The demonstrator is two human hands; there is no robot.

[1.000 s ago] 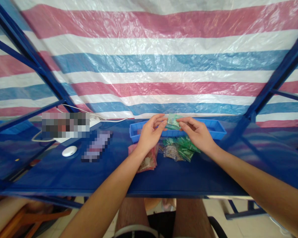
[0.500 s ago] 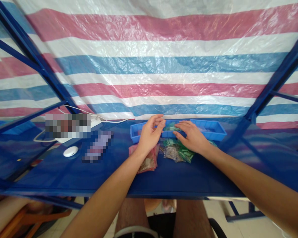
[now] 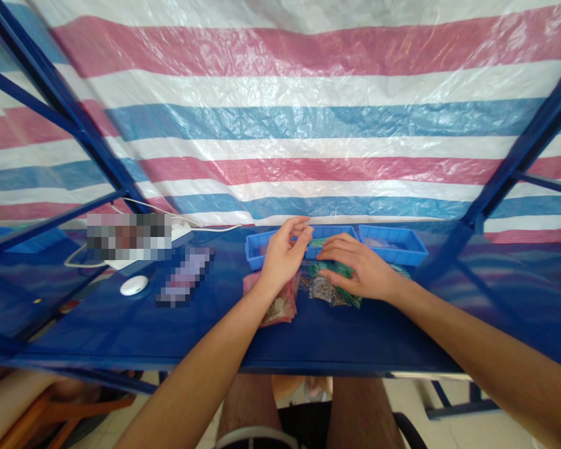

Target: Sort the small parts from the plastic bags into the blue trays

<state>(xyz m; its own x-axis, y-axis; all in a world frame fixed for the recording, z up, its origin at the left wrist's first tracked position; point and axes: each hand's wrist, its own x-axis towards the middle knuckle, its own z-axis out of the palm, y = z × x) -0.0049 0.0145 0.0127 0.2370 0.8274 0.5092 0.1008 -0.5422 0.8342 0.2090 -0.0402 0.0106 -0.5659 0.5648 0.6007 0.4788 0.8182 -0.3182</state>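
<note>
My left hand (image 3: 285,252) hovers at the front wall of a long blue tray (image 3: 254,252), fingers loosely curved and apart from the thumb; I see nothing in it. Beneath its wrist lies a stack of pinkish plastic bags (image 3: 280,308) with small contents. My right hand (image 3: 358,268) is held palm down with its fingers apart, over green plastic bags (image 3: 355,300) and a clear bag of small metal-looking pieces (image 3: 325,290). Whether its fingertips touch the bags, I cannot tell. Some green material (image 3: 316,242) shows in the tray between my hands.
Another blue tray (image 3: 414,254) at the right holds a clear bag. On the blue table (image 3: 206,343) at left are a white rounded case (image 3: 134,285), a blurred-out flat object (image 3: 184,277) and white cables (image 3: 215,229). A striped plastic sheet (image 3: 308,118) hangs behind.
My right hand has come back from the tray toward me and slightly lower, over the green bags. More of the trays shows behind it. My left hand has hardly moved.
</note>
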